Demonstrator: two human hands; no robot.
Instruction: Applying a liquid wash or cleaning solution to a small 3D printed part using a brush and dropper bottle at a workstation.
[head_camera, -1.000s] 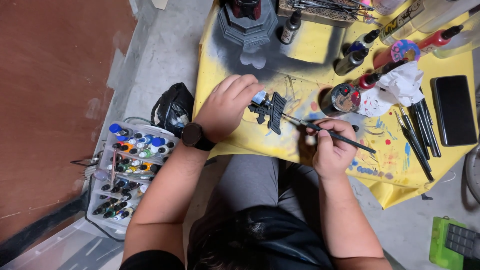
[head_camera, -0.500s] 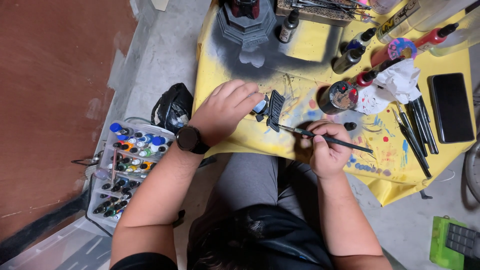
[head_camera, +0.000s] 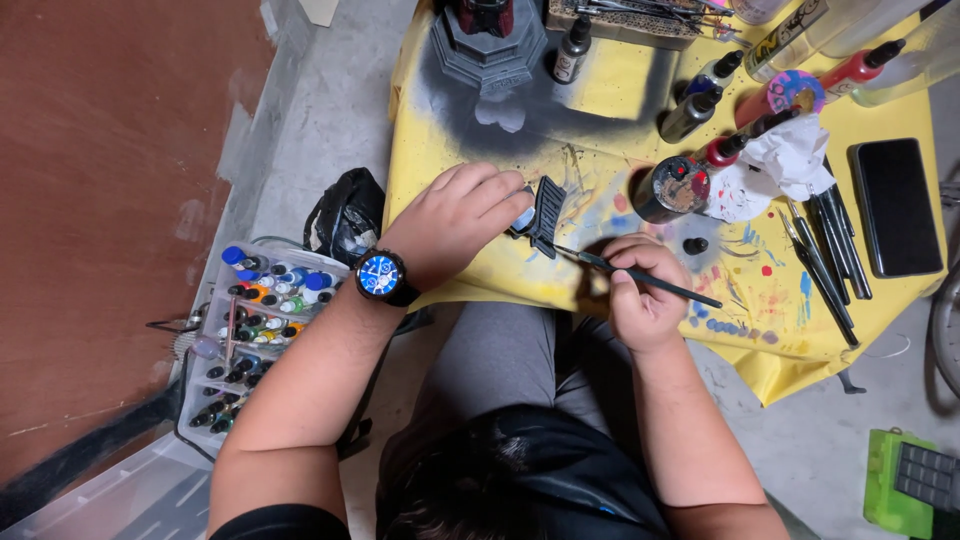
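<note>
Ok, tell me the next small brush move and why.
Probably ease the paintbrush tip a touch leftward onto the dark ribbed part: the right hand has the tip just short of its lower edge, while the left hand steadies the part on the yellow cloth.

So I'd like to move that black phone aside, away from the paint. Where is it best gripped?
Grip the black phone across its two long edges, coming from above. It lies flat on the yellow cloth, its right side free, brushes close on its left.

A grey concrete floor (head_camera: 330, 110) is being bordered by a reddish-brown wall (head_camera: 110, 180); the table (head_camera: 620, 100) is being covered in yellow cloth.
</note>
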